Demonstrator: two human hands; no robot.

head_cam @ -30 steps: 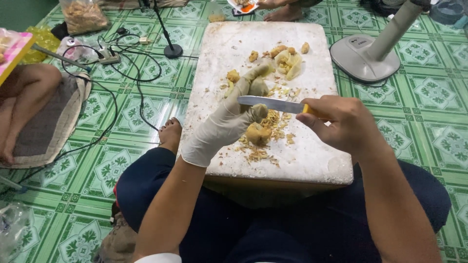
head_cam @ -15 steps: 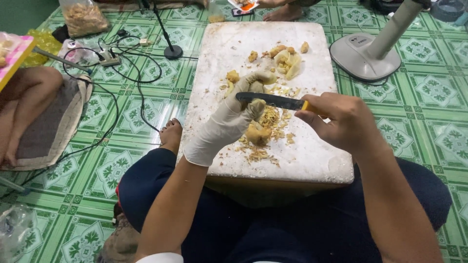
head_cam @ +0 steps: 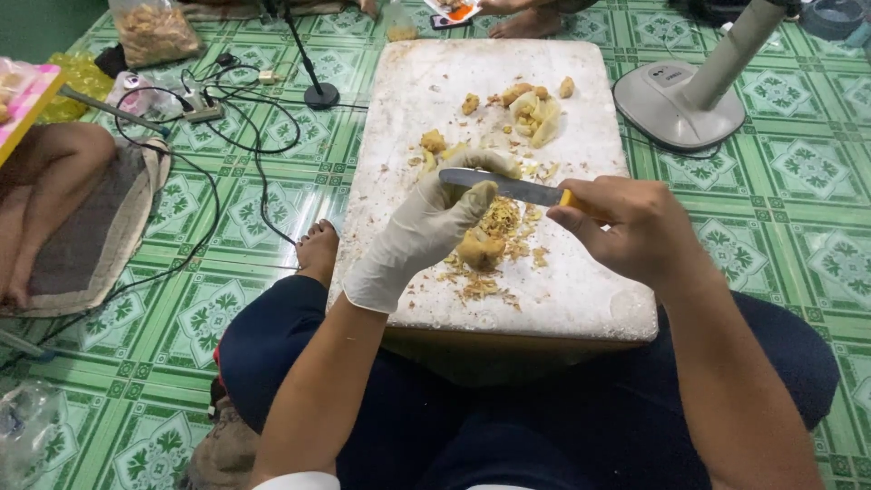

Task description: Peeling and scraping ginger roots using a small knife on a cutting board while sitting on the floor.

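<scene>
My left hand (head_cam: pixel 426 227), in a white glove, holds a small yellowish root piece (head_cam: pixel 479 247) against the white board (head_cam: pixel 581 290). My bare right hand (head_cam: pixel 626 227) grips a knife with a yellow handle; its steel blade (head_cam: pixel 504 184) lies flat across the gloved fingertips, pointing left. Peel scraps (head_cam: pixel 481 286) are scattered under both hands. A heap of peeled pale pieces (head_cam: pixel 535 113) rests on the board's far part.
A fan base (head_cam: pixel 676 100) stands to the right of the board. Cables and a power strip (head_cam: pixel 201 111), a stand foot (head_cam: pixel 319 94) and a bag of roots (head_cam: pixel 154 32) lie far left. Another person's legs (head_cam: pixel 41 195) rest on a mat at left. Green patterned tiles surround everything.
The knife blade has shifted slightly up and away across the gloved fingers. Both hands stay over the same spot on the board.
</scene>
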